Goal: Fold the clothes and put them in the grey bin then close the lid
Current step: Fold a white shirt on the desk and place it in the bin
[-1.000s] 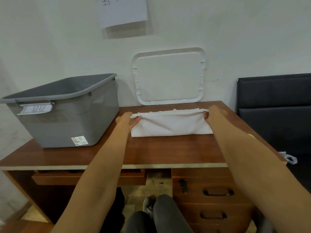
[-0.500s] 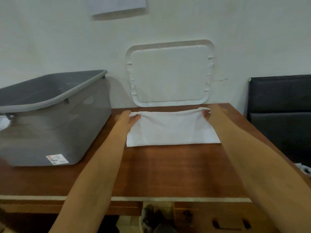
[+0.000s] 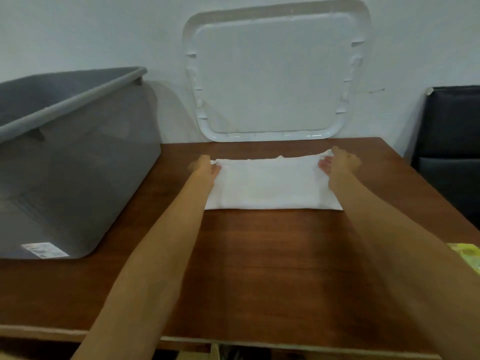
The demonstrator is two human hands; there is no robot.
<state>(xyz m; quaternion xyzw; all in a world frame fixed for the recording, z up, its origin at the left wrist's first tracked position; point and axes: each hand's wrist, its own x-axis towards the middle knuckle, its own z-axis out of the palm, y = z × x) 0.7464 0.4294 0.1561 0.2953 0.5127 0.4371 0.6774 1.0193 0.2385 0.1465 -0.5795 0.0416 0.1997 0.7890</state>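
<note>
Little shifts: left hand (image 3: pixel 205 168) and right hand (image 3: pixel 342 163) still pinch the cloth's (image 3: pixel 272 185) far corners, fingers closed on it, so the bin (image 3: pixel 78 162) likely waits.

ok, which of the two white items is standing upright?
The white lid, propped upright against the wall. The white cloth lies flat on the desk, left hand and right hand gripping its far corners.
</note>
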